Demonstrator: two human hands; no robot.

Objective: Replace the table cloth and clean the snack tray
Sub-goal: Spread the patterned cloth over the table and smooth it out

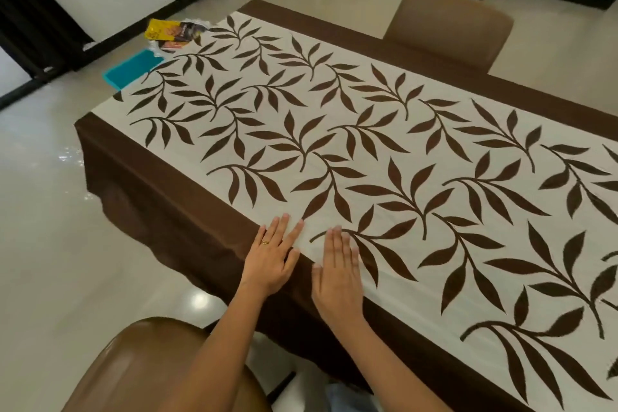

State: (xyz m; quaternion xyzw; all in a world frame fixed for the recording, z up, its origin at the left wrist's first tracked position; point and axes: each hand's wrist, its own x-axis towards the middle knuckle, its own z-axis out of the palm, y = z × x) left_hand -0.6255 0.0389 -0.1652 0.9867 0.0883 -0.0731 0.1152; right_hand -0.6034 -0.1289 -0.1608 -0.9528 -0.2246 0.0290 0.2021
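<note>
A cream table cloth (334, 130) with brown leaf prints and a brown border covers the whole table. My left hand (272, 254) lies flat on its near edge, fingers straight and spread, a ring on one finger. Just to its right, my right hand (337, 274) presses flat on the cloth with straight fingers. A teal tray (132, 69) sits beyond the table's far left corner, partly hidden by the cloth. Snack packets (172, 33), yellow and dark, lie behind it.
A brown chair back (143, 365) is right below my arms at the near side. Another brown chair (448, 23) stands at the far side of the table. Shiny tiled floor (40, 211) spreads to the left. Dark furniture and cables sit at the back.
</note>
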